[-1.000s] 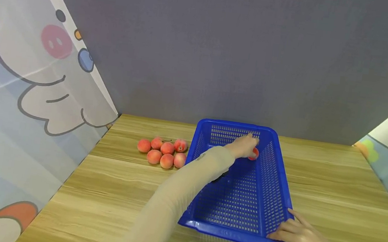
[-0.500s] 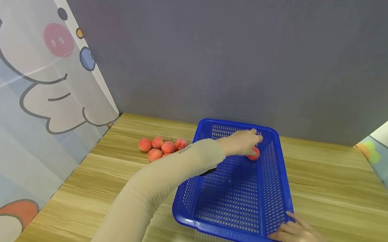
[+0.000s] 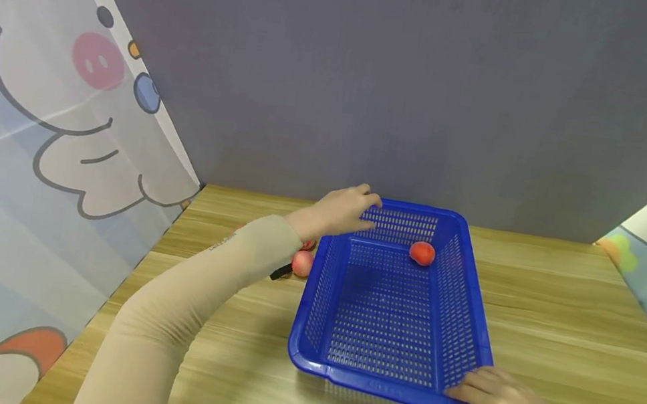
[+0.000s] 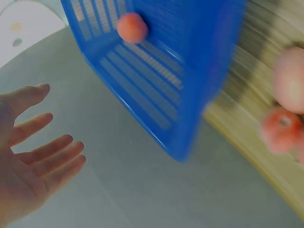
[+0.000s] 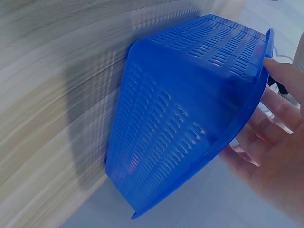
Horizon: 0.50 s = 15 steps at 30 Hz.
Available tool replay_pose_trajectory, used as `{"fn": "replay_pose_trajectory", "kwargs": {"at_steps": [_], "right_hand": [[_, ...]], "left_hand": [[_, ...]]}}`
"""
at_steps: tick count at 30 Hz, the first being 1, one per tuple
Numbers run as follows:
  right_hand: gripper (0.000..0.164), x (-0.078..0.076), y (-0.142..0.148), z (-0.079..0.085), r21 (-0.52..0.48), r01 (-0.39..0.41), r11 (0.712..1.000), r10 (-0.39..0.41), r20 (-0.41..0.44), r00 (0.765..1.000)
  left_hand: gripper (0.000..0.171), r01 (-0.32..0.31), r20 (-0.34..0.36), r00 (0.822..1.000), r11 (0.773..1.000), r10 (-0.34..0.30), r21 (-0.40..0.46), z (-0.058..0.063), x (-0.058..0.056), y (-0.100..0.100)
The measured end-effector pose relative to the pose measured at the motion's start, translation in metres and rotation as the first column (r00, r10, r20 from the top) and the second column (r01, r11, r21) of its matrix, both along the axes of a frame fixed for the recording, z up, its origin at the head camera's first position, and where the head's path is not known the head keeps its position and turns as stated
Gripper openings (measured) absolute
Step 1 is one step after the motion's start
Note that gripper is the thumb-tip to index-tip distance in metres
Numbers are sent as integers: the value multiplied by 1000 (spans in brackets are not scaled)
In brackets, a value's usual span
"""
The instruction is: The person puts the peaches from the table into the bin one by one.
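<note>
A blue plastic basket [image 3: 381, 392] with slotted walls stands on the wooden table. Inside it, a single red-orange peach [image 3: 422, 253] lies by the far right corner. Over the basket's far left corner hovers my left hand [image 3: 337, 212], its fingers spread and holding nothing; the left wrist view shows the bare palm. My right hand [image 3: 501, 402] grips the basket's near right corner, with the thumb and fingers on either side of the rim in the right wrist view. Left of the basket are more peaches [image 3: 302, 263], mostly hidden by my left sleeve.
A grey panel [image 3: 374, 87] rises behind the table [image 3: 558, 312]. Cartoon-printed sheets [image 3: 18, 124] hang at both sides. In the left wrist view, several fruits [image 4: 281, 130] lie close beside the basket wall.
My left hand has let go of the peach inside the basket and moved left, up to the far left rim. The right hand stays on the near right corner.
</note>
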State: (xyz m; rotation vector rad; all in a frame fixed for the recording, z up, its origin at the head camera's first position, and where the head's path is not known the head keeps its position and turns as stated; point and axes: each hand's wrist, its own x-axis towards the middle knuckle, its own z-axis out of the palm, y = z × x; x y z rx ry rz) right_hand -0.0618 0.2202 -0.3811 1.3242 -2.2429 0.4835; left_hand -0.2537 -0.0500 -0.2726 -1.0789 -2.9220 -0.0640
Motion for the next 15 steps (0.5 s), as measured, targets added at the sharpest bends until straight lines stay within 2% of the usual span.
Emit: {"fn": "replay_pose_trajectory", "kwargs": {"at_steps": [6, 9, 15], "right_hand": [[20, 0, -3, 3, 37, -19, 999, 17, 45, 999], [20, 0, -5, 4, 49, -38, 998, 34, 79, 996], [22, 0, -8, 5, 64, -37, 997, 32, 85, 996]], "left_hand": [[38, -105, 38, 994, 993, 103, 51, -10, -4, -43], [38, -119, 65, 991, 990, 114, 81, -20, -5, -61], [32, -135, 106, 987, 982, 122, 128, -48, -4, -92]]}}
